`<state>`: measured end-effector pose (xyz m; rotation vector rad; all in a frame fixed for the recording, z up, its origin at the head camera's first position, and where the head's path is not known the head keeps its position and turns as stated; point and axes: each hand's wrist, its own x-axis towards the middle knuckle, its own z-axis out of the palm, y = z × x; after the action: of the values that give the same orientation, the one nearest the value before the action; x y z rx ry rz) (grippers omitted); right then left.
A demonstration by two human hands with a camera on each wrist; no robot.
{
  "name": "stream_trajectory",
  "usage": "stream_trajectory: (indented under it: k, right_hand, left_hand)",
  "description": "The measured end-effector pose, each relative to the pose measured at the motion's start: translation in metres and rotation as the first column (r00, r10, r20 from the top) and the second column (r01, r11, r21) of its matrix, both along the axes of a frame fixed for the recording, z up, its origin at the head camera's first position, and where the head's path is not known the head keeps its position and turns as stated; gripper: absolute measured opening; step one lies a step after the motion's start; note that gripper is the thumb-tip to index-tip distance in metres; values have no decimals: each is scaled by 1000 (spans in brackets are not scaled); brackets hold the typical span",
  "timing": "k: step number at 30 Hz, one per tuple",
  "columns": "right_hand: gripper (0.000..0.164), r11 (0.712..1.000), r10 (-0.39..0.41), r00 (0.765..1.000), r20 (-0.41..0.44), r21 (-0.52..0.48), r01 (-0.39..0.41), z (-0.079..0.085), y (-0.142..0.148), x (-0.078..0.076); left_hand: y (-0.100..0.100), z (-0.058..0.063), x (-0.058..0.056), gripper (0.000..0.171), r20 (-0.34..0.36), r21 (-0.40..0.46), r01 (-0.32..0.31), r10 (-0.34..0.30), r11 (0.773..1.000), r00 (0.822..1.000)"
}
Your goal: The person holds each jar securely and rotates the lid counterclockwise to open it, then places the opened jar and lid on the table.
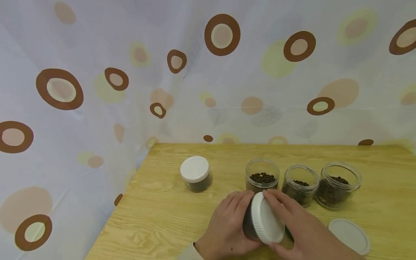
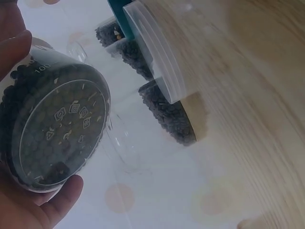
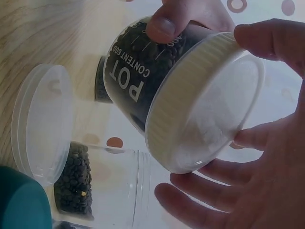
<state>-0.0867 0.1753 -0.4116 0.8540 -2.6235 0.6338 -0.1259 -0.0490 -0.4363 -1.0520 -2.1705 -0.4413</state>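
A clear jar point(image 2: 62, 129) filled with dark pellets is tilted on its side above the table's near part, its base facing the left wrist view. My left hand point(image 1: 227, 220) grips the jar's body. On its mouth sits a white ribbed screw lid point(image 1: 269, 222), held by the rim between the thumb and fingers of my right hand point(image 1: 302, 224). White printing with "POT" and measuring marks shows on the jar wall in the right wrist view. Just beyond the hands stand three uncovered jars point(image 1: 261, 177), point(image 1: 300, 184), point(image 1: 338, 186), each partly filled with dark pellets.
Another jar point(image 1: 195, 173) with a white lid on stands at the back left of the wooden table point(image 1: 152, 216). A loose translucent lid point(image 1: 349, 236) lies at the right. Part of a teal object point(image 3: 21, 200) shows close by. Patterned cloth point(image 1: 253, 72) hangs behind.
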Motion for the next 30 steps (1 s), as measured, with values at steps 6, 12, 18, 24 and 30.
stream_trajectory:
  k: [6, 12, 18, 24, 30]
  right_hand:
    - [101, 996, -89, 982, 167, -11, 92, -3, 1, 4]
    - [94, 984, -159, 861, 483, 7, 177, -4, 4, -4]
    - [97, 973, -222, 757, 614, 90, 212, 1, 4, -9]
    - [103, 980, -194, 797, 572, 75, 185, -4, 3, -6]
    - [105, 998, -49, 976, 210, -21, 54, -7, 4, -2]
  left_hand:
    - [3, -5, 3, 100, 36, -15, -13, 14, 1000, 999]
    - [2, -5, 4, 104, 83, -22, -56, 58, 998, 995]
    - [3, -3, 3, 102, 53, -22, -44, 45, 999, 998]
    - [5, -4, 3, 98, 22, -45, -28, 29, 999, 999]
    - [3, -2, 1, 100, 25, -44, -11, 12, 999, 1000]
